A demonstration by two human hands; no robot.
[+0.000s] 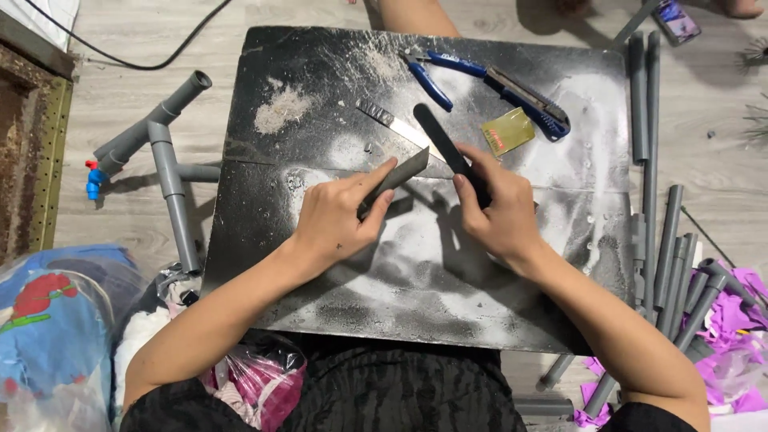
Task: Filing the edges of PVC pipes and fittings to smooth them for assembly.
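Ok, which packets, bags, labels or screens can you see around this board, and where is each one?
Small packet: on the black board, right of centre, square, gold-yellow.
Phone: floor, top right, its screen lit with a colourful picture.
Clear plastic bag: bottom left by the left arm, pink contents.
Printed bag: far left, blue with red.

Flat grey strip (pixel 398 179), perhaps plastic, tilted beneath a black file (pixel 450 150), over dusty board.

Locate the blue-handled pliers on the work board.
In the head view, the blue-handled pliers lie at the black board's far edge, right of centre, beside the utility knife.
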